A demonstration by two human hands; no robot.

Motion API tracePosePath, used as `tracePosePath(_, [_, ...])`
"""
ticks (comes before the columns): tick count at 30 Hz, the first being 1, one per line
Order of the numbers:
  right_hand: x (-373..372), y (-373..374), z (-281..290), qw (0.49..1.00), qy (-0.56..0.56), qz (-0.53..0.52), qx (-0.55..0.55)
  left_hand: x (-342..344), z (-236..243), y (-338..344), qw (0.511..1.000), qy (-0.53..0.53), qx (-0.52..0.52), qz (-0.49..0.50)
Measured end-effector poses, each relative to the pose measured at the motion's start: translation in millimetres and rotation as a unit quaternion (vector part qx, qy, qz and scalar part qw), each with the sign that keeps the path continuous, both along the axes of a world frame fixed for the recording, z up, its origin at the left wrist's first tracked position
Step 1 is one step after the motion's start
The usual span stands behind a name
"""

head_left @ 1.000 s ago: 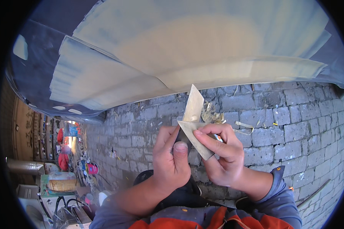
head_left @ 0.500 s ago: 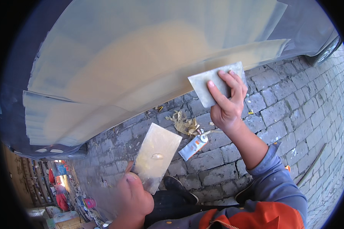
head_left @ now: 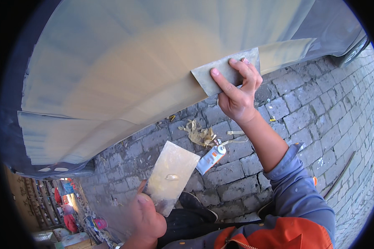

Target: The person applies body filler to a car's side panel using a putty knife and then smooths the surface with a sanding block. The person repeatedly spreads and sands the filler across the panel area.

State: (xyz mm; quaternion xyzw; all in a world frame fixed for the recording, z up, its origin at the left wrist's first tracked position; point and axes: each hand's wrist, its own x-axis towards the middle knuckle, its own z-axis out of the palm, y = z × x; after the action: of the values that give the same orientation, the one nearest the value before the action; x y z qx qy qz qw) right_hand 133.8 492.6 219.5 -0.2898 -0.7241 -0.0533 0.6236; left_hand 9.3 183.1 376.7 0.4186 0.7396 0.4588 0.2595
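My right hand (head_left: 239, 89) grips a flat grey putty spreader (head_left: 207, 79), fingers spread across its face. The spreader lies against the lower part of a dark car panel (head_left: 124, 70), which is coated with streaky beige filler. Lower down, my left hand (head_left: 149, 218) is closed on the bottom end of a rectangular putty board (head_left: 164, 168), held tilted over my legs. A small dab of beige putty (head_left: 172, 177) sits on the board's middle.
A white and orange tube (head_left: 212, 159) lies on the grey brick paving (head_left: 232, 182), beside crumpled tan scraps (head_left: 198, 133). A car wheel (head_left: 353, 54) shows at the far right. Cluttered items, some red (head_left: 70, 223), stand at lower left. A thin strip (head_left: 340, 176) lies at right.
My right hand has moved up and slightly left with the spreader, bringing it onto the lower panel. The board in my left hand has shifted slightly down in view.
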Motion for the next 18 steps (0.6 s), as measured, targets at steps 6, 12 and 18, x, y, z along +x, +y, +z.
tracePosePath(6, [-1,5,-19,1.000,-0.003,0.004,-0.011,0,4,6,0.999,-0.038,0.003,-0.018])
tracePosePath(12, [5,-2,-22,0.998,-0.036,0.008,-0.049,0,3,7,0.999,-0.046,-0.009,-0.023])
tracePosePath(18, [11,-15,-23,0.994,-0.052,0.016,-0.092,-5,3,4,0.996,-0.042,-0.073,-0.010])
